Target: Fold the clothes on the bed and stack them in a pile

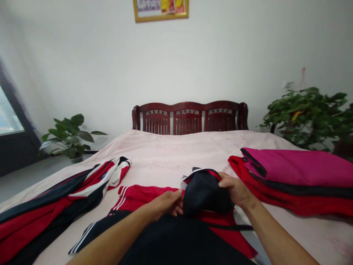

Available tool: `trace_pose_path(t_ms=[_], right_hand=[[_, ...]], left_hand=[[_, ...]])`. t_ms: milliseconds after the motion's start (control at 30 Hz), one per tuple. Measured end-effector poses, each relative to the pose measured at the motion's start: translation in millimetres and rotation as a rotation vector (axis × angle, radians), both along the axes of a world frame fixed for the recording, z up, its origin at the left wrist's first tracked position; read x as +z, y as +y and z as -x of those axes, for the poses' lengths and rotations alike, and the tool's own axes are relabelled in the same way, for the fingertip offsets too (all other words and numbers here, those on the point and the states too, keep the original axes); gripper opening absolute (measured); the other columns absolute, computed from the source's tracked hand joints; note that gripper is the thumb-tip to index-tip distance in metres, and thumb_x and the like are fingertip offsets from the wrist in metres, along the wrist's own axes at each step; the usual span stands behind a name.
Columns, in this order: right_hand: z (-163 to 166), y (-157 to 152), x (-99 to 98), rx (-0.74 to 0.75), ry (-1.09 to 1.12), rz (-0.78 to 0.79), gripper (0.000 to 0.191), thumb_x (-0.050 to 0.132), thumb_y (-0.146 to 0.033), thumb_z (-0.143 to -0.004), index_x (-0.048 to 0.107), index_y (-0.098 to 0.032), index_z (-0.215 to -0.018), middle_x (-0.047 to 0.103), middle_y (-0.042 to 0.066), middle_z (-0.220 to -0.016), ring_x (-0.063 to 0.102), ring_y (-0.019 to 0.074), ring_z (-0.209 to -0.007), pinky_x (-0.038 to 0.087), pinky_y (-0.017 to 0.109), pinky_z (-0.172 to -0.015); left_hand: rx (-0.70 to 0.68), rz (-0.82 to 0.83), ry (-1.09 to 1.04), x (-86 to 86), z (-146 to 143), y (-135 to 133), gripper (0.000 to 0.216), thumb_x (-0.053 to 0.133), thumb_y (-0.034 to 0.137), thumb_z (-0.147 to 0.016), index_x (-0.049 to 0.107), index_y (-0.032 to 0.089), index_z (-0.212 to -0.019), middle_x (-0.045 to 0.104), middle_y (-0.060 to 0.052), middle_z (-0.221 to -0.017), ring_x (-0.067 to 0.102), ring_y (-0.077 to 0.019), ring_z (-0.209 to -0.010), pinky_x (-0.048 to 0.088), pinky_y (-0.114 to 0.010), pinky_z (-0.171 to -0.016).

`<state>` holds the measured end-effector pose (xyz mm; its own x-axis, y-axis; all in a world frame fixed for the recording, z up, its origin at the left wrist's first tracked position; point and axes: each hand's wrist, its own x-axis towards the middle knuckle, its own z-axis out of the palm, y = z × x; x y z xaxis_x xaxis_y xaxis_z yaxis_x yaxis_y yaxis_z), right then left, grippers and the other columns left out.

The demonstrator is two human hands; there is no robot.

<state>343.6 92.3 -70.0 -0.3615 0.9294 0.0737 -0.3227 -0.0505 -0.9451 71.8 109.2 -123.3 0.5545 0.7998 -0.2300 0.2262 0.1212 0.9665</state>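
Observation:
A navy and red jacket (165, 235) with white-striped cuffs lies spread in front of me, its near part running off the bottom of the view. My right hand (234, 187) pinches a raised navy fold near its top, thumb over the fabric. At the left side of the same fold, my left hand (169, 203) has its fingers curled in against the cloth. Red lining and a white edge show along the top of the fold. Some of my left fingertips are hidden by the cloth.
A pink sheet covers the bed (171, 151). On the left lies a navy, red and white garment (68, 202). Stacked at right are folded magenta clothing (303, 167) and red clothing (298, 202). Potted plants (70, 136) flank the bed; a wooden headboard (190, 107) stands behind.

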Motion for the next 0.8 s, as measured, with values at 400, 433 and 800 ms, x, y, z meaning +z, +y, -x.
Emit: trace_pose_path(t_ms=[400,433,800], right_hand=[[-3,-11,-16.5,0.256,0.037,0.071,0.04,0.06,-0.019,-0.051,0.077,-0.012,-0.086,0.075,0.006,-0.073,0.068,0.0169,-0.063,0.052,0.023,-0.06],[-6,-12,-19.3,0.25,0.018,0.065,0.04,0.061,-0.02,-0.052,0.077,-0.012,-0.088,0.075,0.006,-0.074,0.068,0.0169,-0.064,0.053,0.023,-0.062],[-39,-27,-43.7,0.254,-0.384,0.034,0.062,0.08,-0.039,-0.064,0.069,-0.015,-0.119,0.074,0.007,-0.104,0.067,0.0235,-0.098,0.05,0.034,-0.09]], left_hand=[[0.257,0.406,-0.797,8.0,-50,18,0.044,0.069,0.045,-0.084,0.06,0.015,-0.115,0.071,-0.009,-0.094,0.067,-0.0158,-0.072,0.053,-0.024,-0.061],[0.33,0.385,-0.895,13.5,-41,19,0.045,0.072,0.039,-0.083,0.058,0.018,-0.12,0.071,-0.008,-0.096,0.065,-0.0118,-0.066,0.05,-0.02,-0.054],[0.434,-0.747,0.378,-7.6,60,48,0.059,0.065,0.019,-0.076,0.057,0.021,-0.134,0.06,-0.011,-0.127,0.063,-0.0218,-0.106,0.052,-0.037,-0.092]])
